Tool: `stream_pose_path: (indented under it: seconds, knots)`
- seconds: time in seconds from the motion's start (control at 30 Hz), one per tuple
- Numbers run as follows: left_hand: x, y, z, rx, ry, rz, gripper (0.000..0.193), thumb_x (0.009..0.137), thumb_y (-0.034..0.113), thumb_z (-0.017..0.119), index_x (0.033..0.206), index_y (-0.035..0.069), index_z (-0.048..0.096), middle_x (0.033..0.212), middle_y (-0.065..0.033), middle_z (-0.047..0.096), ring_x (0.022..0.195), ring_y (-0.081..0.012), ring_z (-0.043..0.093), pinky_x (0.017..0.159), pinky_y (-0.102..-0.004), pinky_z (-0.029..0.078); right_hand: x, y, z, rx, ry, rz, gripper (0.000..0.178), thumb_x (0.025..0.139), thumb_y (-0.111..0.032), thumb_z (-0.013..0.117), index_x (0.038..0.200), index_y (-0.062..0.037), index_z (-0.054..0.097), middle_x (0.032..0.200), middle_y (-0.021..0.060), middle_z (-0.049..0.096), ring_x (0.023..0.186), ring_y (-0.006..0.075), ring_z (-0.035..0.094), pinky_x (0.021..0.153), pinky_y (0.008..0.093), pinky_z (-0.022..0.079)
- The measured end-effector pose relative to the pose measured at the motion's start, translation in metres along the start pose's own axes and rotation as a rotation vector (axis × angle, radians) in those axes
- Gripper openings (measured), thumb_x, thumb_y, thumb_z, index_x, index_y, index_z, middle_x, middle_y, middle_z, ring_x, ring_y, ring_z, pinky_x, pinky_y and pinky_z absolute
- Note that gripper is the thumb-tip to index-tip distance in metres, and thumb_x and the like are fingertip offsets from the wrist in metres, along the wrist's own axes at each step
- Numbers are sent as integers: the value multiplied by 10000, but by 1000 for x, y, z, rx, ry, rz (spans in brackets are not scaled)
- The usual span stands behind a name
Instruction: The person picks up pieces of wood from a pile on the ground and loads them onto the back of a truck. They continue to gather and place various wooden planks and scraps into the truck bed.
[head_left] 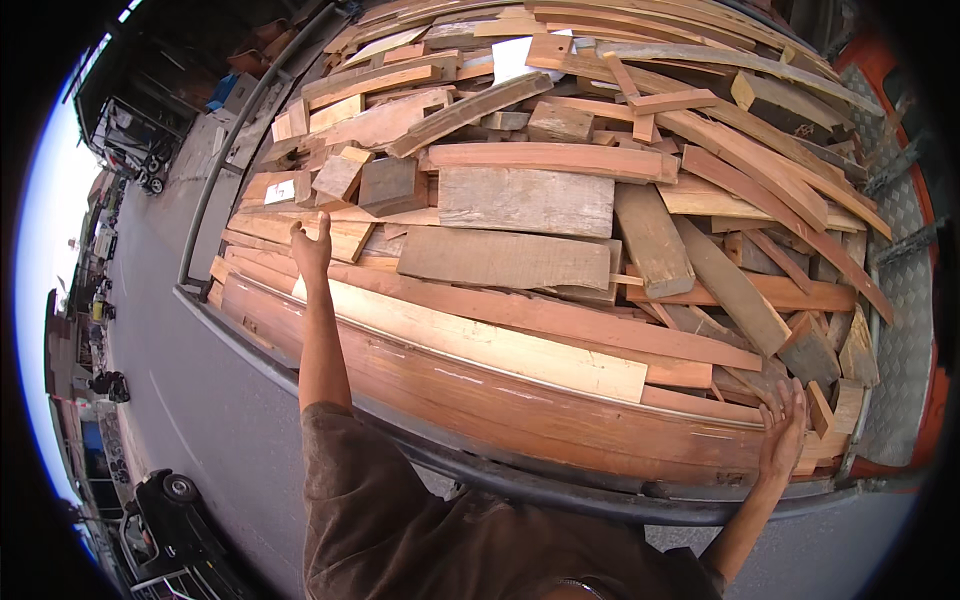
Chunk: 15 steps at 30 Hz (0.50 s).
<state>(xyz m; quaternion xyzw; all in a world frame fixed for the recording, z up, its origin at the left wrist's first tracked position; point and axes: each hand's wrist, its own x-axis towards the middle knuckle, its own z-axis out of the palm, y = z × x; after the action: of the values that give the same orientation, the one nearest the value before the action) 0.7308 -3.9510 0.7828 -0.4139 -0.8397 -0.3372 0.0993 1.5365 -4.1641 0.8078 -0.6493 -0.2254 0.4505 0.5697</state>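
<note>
"what's around you on the left?"

"i see a grey road (165, 330) with a pale line on it, and a black vehicle (205, 540) low down, one wheel showing. further up i have a wheeled frame (150, 165), and near it something blue (222, 92)."

"and the right?"

"a patterned metal plate (895, 400), with orange-red metal (908, 200) beyond it."

"close to you?"

"a dark metal rail (600, 503), bent in my view."

"any sky?"

"yes, pale sky (42, 200) at my far left."

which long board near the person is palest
The cream-yellow board, between the broad brown board at the near edge and a long reddish board; both are darker.
</note>
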Motion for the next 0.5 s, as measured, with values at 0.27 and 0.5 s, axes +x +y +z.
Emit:
stream_pose_path:
  seconds: [0.27,0.5]
  knots:
    - [26,16,43,279,-412,321,1296,600,655,846,1541,8,233,1543,-313,295,1458,-453,266,1168,-583,271,-2,-29,63,-361,-113,-119,634,1032,-469,489,1502,-57,384,1427,174,495,1191,251,546,1053,397,412]
    - [68,51,84,319,-780,954,1313,548,471,918,1529,-40,210,1547,-251,317,1466,-392,271,1225,-499,221,-21,-19,177,-596,-256,-209,545,1023,-380,550,1439,-43,446,1294,153,569,1021,187,635,905,340,514]
